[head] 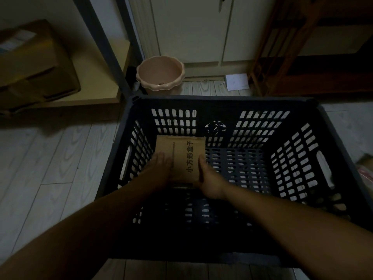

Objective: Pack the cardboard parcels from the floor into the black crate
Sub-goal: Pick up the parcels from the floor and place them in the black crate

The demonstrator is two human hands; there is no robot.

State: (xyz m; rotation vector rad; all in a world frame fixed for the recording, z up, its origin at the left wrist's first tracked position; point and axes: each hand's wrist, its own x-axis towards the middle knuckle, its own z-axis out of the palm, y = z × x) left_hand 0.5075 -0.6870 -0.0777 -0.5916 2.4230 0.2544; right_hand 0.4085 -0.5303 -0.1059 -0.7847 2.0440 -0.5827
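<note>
Crate: the black crate (pixel 220 102) stands on a pale plank floor (pixel 50 158), its slotted walls open to view, both forearms reaching in over its near rim.
Parcel: a flat cardboard parcel (pixel 182 156) lies inside the crate, in the far-left corner of the crate floor, its far edge against the far wall and its left edge close to the left wall; a line of black printed characters runs along its top face.
Left hand: the left hand (pixel 159 168) lies on the parcel's left side, fingers spread flat over the top and edge, pressing rather than closed around it.
Right hand: the right hand (pixel 210 178) clasps the parcel's right near edge, thumb on top, fingers curled beneath or beside; the parcel sits between the two hands.
Crate's remaining floor: bare slotted plastic right of the parcel.
Beyond the crate: a pink plastic basin (pixel 160 74) just past the far-left corner; a large cardboard box (pixel 34 63) on a low shelf to the left.
</note>
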